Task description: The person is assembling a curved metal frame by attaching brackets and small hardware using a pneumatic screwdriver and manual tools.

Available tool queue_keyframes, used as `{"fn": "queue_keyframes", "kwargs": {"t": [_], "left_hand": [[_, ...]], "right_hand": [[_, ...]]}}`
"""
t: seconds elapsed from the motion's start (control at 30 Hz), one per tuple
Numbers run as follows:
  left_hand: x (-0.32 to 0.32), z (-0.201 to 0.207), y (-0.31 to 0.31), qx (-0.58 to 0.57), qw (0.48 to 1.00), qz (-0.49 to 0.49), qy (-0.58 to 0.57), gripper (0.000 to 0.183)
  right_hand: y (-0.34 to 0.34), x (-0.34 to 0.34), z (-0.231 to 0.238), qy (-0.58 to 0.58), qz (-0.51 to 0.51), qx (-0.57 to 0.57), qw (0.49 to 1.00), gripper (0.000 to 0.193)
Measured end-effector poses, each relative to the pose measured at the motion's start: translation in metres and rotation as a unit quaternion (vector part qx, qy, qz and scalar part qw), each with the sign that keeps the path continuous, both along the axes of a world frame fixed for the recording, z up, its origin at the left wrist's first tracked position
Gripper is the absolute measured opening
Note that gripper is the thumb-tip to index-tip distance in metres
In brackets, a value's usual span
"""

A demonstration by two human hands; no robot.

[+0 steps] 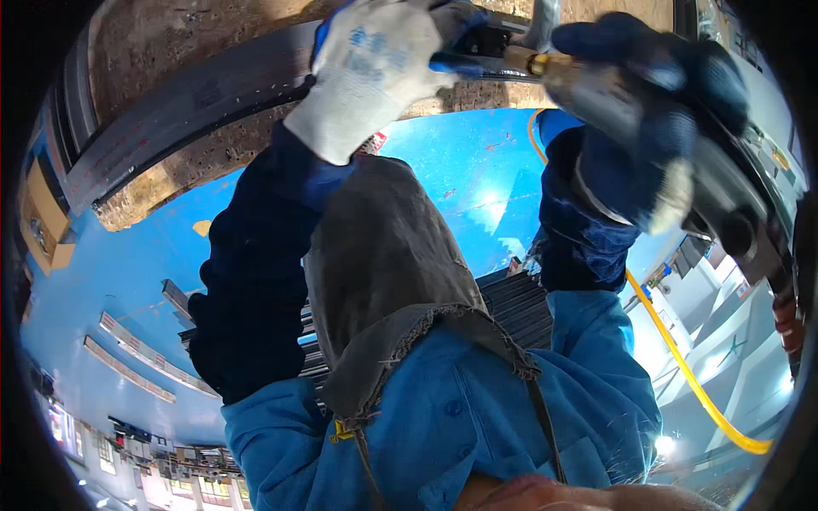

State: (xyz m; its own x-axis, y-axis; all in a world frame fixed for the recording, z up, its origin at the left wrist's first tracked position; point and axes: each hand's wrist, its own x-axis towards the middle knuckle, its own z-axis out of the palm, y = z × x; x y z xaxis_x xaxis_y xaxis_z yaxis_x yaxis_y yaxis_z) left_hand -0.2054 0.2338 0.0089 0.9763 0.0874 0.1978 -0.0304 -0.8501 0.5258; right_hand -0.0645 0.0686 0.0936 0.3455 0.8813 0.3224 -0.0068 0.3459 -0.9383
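Observation:
My left hand, in a white work glove with blue palm and fingers, lies over a long dark metal bar at the top of the view. Its fingers curl over the bar and are partly hidden. My right hand, in a dark blue glove, is wrapped round a dark handheld power tool. The tool's cylindrical nose, with a small brass-coloured collar, points left at the bar's end, close to my left fingers. Whether the tip touches the bar I cannot tell.
The bar lies on a worn wooden bench. A grey metal post stands beside the tool's nose. A yellow hose runs down the right side. Dark metal lengths lie below on the blue floor. A cardboard box is far left.

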Motion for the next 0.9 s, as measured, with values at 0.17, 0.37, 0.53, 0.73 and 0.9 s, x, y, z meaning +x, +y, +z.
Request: {"fn": "queue_keyframes", "kwargs": {"t": [0.17, 0.37, 0.53, 0.73, 0.9], "left_hand": [[0.000, 0.019, 0.005, -0.029, 0.997, 0.011, 0.076, 0.068], [0.001, -0.003, -0.002, -0.091, 0.994, 0.044, -0.045, 0.060], [-0.013, -0.010, 0.007, -0.242, 0.968, 0.049, 0.054, 0.051], [-0.005, -0.005, 0.005, -0.326, 0.945, 0.015, -0.013, 0.050], [-0.010, -0.006, 0.009, -0.180, 0.983, 0.021, 0.027, 0.045]], "right_hand": [[-0.048, 0.006, 0.032, 0.050, -0.252, 0.102, 0.961, 0.039], [-0.048, 0.003, -0.006, 0.074, -0.294, 0.113, 0.946, 0.032], [-0.041, 0.005, -0.013, 0.107, -0.258, 0.140, 0.950, 0.031], [-0.053, 0.015, -0.008, -0.006, -0.265, 0.055, 0.963, 0.032], [-0.057, 0.015, -0.002, -0.067, -0.266, 0.015, 0.962, 0.032]]}}
